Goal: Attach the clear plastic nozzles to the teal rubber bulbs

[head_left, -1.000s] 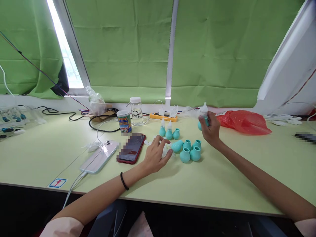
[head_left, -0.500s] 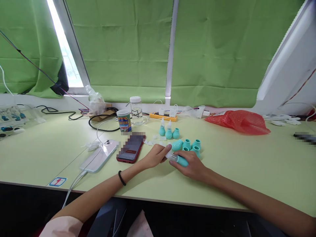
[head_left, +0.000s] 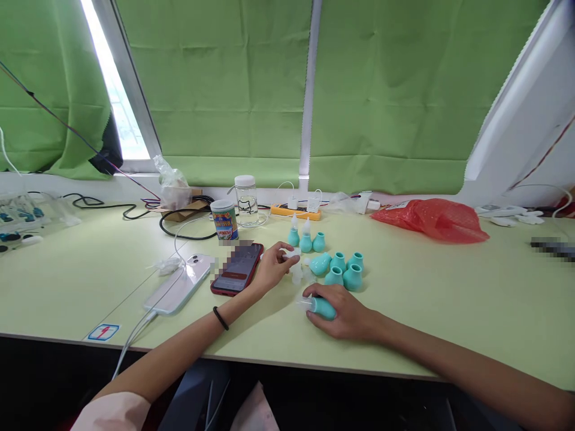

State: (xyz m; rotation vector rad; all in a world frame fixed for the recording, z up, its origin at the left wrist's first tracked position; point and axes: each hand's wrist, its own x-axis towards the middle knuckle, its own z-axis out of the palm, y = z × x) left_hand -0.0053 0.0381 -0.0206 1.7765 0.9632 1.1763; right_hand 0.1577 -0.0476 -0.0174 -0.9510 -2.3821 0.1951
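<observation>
My right hand (head_left: 342, 312) rests on the pale green table (head_left: 426, 311) and grips a teal rubber bulb (head_left: 322, 307) lying on its side, with a clear tip pointing left. My left hand (head_left: 272, 265) hovers just behind it and pinches a small white plastic piece (head_left: 291, 254) between thumb and fingers. A cluster of teal bulbs without tips (head_left: 342, 270) stands right of that hand. Behind them stand three more teal bulbs (head_left: 306, 239), two with white tips. Loose clear tips (head_left: 297, 276) lie between my hands.
A red-cased phone (head_left: 236, 269) and a white phone (head_left: 179, 284) on a cable lie left of my hands. A printed can (head_left: 225, 220), a glass jar (head_left: 245, 201), an orange power strip (head_left: 295, 211) and a red plastic bag (head_left: 431, 220) stand at the back.
My right hand brought a tipped bulb down from the air to the table and drew it toward me. My left hand lifted a small white piece off the table.
</observation>
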